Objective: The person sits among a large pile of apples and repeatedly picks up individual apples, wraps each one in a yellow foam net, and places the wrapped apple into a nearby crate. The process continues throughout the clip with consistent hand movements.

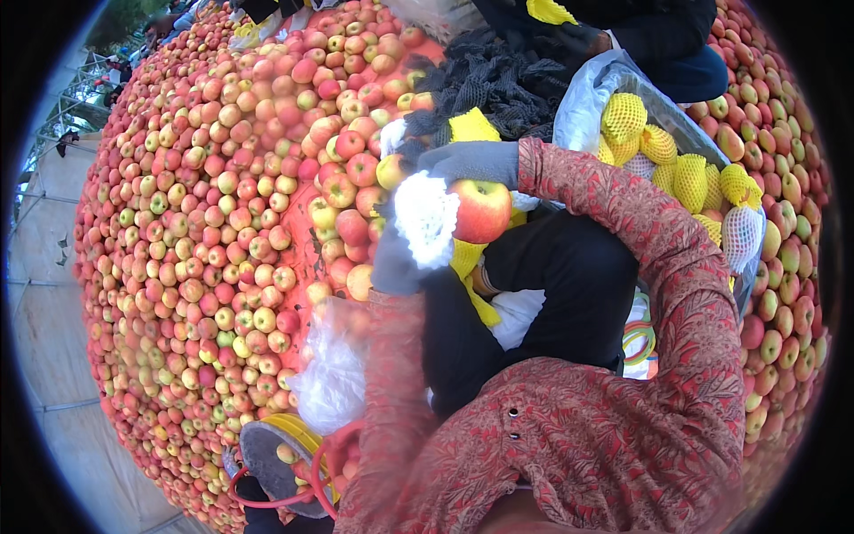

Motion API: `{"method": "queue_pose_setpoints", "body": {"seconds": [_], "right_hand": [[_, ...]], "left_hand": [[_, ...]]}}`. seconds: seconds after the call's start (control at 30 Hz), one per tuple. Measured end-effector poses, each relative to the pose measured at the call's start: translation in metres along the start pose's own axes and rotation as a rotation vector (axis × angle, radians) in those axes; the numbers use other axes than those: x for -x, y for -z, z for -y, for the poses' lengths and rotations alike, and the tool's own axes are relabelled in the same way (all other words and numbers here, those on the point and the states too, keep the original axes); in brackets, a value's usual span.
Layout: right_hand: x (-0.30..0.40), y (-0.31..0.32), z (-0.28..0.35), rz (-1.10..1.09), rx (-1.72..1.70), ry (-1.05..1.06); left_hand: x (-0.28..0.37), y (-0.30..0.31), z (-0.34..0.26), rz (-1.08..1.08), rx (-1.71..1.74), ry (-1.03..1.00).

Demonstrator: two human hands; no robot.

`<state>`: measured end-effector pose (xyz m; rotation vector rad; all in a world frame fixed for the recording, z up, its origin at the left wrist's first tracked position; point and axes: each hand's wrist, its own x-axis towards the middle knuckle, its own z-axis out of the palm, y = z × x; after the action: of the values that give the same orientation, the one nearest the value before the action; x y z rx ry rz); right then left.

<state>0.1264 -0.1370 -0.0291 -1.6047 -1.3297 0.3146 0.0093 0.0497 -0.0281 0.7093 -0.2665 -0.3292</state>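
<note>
In the head view my left hand (395,262), in a grey glove, grips a white foam fruit net (427,219). The net is bunched and faces a red-and-yellow apple (482,211). My right hand (470,163), gloved too, curves over the top of that apple and holds it beside the net; the fingertips are partly hidden behind the net. The apple appears outside the net, though I cannot tell whether they touch. Yellow foam nets (468,257) lie below the apple by my legs, and another yellow net (474,125) is just beyond my right hand.
A plastic-lined box (750,267) at right holds apples in yellow and white nets (689,183). Dark foam nets (497,80) are heaped ahead, near another person's gloved hand (587,40). Loose apples (220,200) spread widely. A clear plastic bag (330,374) and buckets (303,434) stand lower left.
</note>
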Motion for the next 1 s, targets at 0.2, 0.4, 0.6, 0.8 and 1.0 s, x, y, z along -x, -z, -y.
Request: {"method": "queue_pose_setpoints", "body": {"seconds": [0.2,0.4,0.6,0.8,1.0], "right_hand": [[-0.011,-0.006,0.023,0.247,0.261,-0.231],[-0.001,-0.014,-0.010,0.121,0.205,-0.021],[0.003,-0.001,0.007,-0.150,0.025,-0.095],[-0.009,0.015,0.044,-0.479,-0.055,-0.160],[-0.028,0.000,0.059,-0.717,-0.222,-0.494]], "left_hand": [[0.005,-0.021,-0.029,-0.104,-0.110,-0.207],[0.008,-0.028,-0.015,0.080,0.067,-0.224],[0.007,-0.039,-0.057,-0.316,-0.208,-0.304],[-0.008,-0.022,-0.055,-0.405,-0.471,-0.368],[-0.009,-0.049,-0.020,-0.485,-0.822,-0.315]]}}
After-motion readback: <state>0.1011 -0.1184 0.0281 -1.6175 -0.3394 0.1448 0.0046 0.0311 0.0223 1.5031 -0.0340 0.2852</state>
